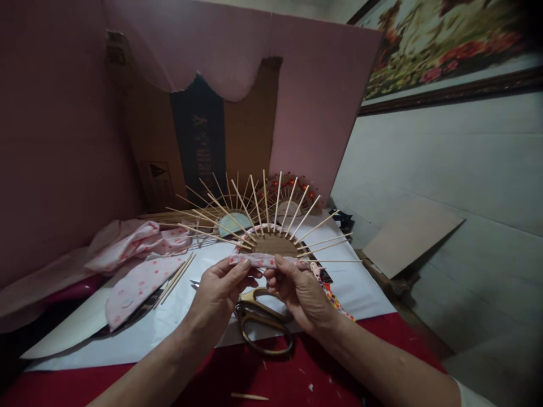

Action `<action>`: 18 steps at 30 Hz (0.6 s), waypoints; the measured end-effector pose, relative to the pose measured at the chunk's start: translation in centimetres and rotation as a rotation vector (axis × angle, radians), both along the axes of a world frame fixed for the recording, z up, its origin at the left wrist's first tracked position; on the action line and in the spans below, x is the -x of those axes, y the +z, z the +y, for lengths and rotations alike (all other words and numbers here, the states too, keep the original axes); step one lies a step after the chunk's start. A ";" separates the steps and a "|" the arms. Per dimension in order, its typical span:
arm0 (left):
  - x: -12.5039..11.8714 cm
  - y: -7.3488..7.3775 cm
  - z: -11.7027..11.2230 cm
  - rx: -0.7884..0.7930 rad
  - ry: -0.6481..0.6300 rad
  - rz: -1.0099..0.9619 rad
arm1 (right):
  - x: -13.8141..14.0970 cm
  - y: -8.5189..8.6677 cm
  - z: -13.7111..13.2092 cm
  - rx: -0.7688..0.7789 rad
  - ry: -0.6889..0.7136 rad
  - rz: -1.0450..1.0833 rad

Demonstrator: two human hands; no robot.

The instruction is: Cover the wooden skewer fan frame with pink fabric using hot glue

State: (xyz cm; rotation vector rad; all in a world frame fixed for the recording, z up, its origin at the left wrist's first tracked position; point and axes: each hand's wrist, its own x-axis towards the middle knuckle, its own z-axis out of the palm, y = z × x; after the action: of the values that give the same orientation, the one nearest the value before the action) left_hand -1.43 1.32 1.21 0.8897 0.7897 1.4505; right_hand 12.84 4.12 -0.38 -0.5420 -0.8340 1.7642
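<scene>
My left hand [223, 288] and my right hand [303, 294] each pinch a strip of pink spotted fabric [261, 260]. The strip lies along the straight lower edge of a brown cardboard half-disc [275, 245]. Thin wooden sticks [265, 198] fan out from the curved rim of the half-disc, which is bordered with similar fabric. Fingers and thumbs close on the strip from both ends, and part of its underside is hidden. Below the hands lies a pair of scissors [265, 350] with dark bronze handles, its blade tips pointing left.
Spotted fabric [144, 277] and loose sticks [175, 281] lie at left on white paper [369, 294]. Behind are another stick fan with a pale centre [235, 224] and a red-decorated one [305, 195]. One short stick [250, 397] rests on the red cloth [203, 384]. Cardboard [250, 130] stands behind.
</scene>
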 end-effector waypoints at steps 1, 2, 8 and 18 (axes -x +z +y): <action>-0.1 0.0 0.0 0.009 0.006 -0.009 | 0.0 0.0 -0.1 -0.003 0.003 -0.002; -0.1 0.0 0.1 0.015 0.009 -0.016 | 0.1 0.1 -0.1 -0.007 0.008 -0.001; -0.4 -0.2 0.3 0.046 0.022 -0.057 | 0.7 0.3 -0.2 -0.032 -0.003 -0.019; 1.7 0.9 1.5 0.070 0.211 -0.162 | -2.7 1.4 0.2 -0.490 -0.201 -0.817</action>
State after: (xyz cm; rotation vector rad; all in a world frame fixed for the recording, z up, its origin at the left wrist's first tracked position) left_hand -3.12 2.84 2.08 0.6416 0.8259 1.6466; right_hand 15.52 4.28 1.03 -0.9857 -1.6487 1.0622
